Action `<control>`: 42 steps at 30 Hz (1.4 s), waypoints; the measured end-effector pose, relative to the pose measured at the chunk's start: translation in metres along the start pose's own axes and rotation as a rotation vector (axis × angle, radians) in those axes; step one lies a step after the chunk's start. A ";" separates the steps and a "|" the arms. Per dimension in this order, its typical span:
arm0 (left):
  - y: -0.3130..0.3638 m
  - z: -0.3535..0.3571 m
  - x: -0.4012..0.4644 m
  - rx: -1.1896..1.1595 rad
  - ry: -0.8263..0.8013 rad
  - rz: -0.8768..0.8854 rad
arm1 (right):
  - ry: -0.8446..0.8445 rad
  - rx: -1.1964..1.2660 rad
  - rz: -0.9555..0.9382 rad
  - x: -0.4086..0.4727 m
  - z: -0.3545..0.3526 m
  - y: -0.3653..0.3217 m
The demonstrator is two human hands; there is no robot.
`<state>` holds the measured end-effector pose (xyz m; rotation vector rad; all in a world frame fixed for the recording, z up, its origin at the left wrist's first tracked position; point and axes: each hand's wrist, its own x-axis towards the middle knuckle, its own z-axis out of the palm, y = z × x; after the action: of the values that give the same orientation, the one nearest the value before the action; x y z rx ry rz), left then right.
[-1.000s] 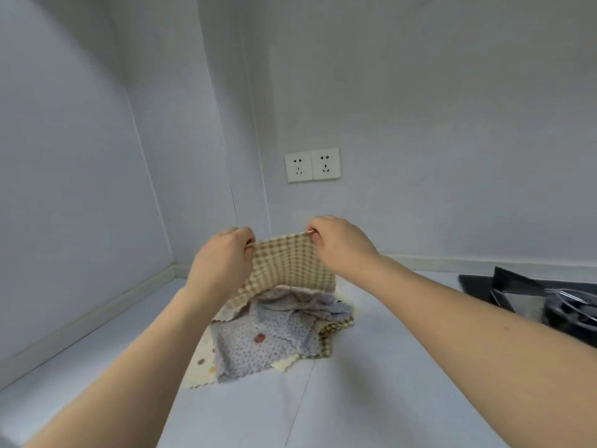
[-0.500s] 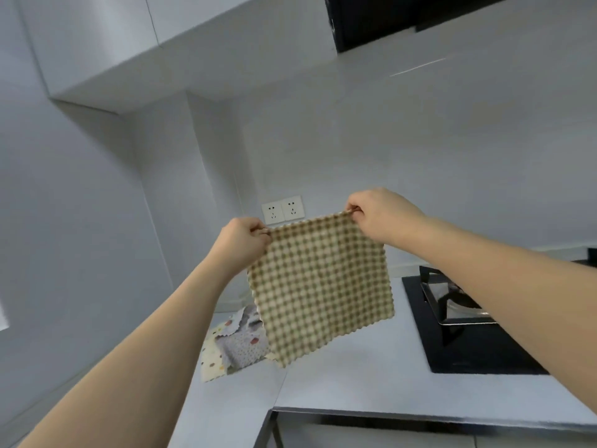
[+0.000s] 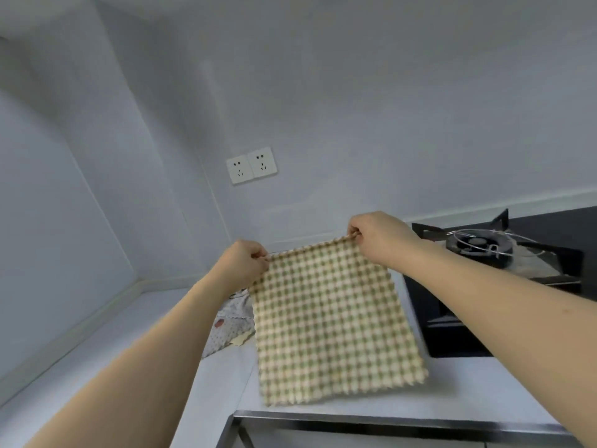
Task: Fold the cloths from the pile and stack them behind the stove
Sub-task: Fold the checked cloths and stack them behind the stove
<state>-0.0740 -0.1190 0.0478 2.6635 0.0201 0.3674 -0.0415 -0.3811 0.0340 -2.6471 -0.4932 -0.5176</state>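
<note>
At left, crumpled dotted cloths (image 3: 231, 321) lie on my white counter (image 3: 436, 383). My left hand (image 3: 242, 265) and right hand (image 3: 379, 236) each pinch a top corner of the green-and-cream checked cloth (image 3: 332, 321), hanging spread above the counter, beside the black gas stove (image 3: 504, 270).

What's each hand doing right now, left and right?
Left hand: fingers pinch the top left corner of the green-and-cream checked cloth.
Right hand: fingers pinch its top right corner.
</note>
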 end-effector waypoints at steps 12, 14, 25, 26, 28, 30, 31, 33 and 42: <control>-0.057 0.093 -0.018 0.051 0.085 0.209 | 0.064 0.054 -0.018 -0.036 0.104 0.030; -0.070 0.104 -0.046 0.075 0.104 0.293 | 0.086 0.045 -0.058 -0.064 0.108 0.029; -0.099 0.132 -0.095 0.085 0.114 0.438 | 0.056 0.003 -0.041 -0.124 0.123 0.031; -0.099 0.133 -0.095 0.082 0.125 0.455 | 0.075 -0.003 -0.051 -0.124 0.123 0.030; -0.100 0.133 -0.094 0.109 0.141 0.509 | 0.090 -0.010 -0.044 -0.125 0.122 0.029; -0.099 0.132 -0.095 0.168 0.146 0.558 | 0.076 -0.014 -0.050 -0.126 0.123 0.030; -0.099 0.132 -0.095 0.192 0.147 0.577 | 0.059 -0.017 -0.054 -0.127 0.123 0.029; -0.098 0.130 -0.095 0.218 0.145 0.599 | 0.022 -0.022 -0.046 -0.128 0.121 0.027; -0.103 0.124 -0.100 0.056 -0.012 0.619 | -0.119 0.017 -0.078 -0.128 0.121 0.022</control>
<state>-0.1335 -0.0867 -0.1294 2.6717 -0.8199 0.5447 -0.1104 -0.3797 -0.1295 -2.6618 -0.6360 -0.3782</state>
